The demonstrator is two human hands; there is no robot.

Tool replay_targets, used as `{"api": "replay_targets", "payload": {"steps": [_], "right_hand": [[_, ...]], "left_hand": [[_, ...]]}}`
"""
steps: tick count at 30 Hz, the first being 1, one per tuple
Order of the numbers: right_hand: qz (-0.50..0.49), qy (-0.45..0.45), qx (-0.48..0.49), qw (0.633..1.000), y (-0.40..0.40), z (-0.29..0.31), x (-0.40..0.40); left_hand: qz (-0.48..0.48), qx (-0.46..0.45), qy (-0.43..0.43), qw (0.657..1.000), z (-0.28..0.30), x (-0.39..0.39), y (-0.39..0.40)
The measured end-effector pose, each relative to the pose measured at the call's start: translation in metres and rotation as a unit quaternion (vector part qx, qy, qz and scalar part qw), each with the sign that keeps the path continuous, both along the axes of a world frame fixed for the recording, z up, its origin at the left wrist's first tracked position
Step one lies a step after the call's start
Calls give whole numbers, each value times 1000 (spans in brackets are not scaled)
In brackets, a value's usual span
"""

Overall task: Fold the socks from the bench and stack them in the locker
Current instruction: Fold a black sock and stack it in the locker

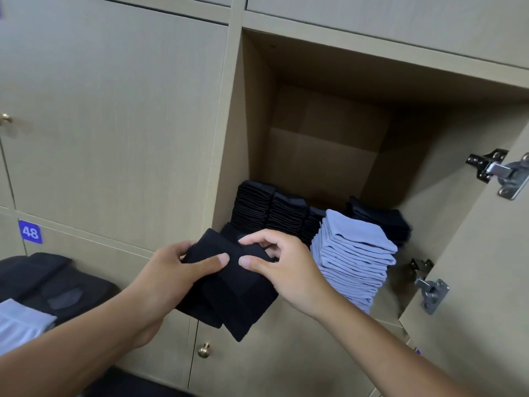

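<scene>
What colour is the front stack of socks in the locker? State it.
Pale blue-grey; the front stack shows plainly in the head view, beside black stacks.

An open wooden locker compartment [257, 116] holds folded socks on its floor: three stacks of black socks [274, 213] in a row at the back left, another black stack [383, 222] at back right, and a tall light-blue stack [355, 253] in front, touching them.
</scene>
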State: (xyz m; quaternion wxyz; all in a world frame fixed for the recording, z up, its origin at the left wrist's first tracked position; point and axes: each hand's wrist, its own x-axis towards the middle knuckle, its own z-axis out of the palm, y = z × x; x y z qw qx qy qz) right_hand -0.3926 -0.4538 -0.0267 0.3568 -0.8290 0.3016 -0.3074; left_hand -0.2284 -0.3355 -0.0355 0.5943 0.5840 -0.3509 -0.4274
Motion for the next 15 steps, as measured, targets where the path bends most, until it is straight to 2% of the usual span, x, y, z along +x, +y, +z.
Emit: {"api": "replay_targets", "payload": {"steps": [5, 9, 12, 15], "right_hand": [[-85, -72, 23, 994, -4, -6, 4], [-163, -159, 69, 971, -8, -4, 2], [-160, -167, 129, 964, -7, -5, 2], [-136, -147, 130, 971, -5, -3, 1]], "left_hand": [[34, 2, 48, 998, -5, -1, -4], [32, 0, 84, 996, -3, -2, -6], [11, -18, 79, 997, -3, -6, -8], [23, -28, 65, 997, -5, -8, -12]]}}
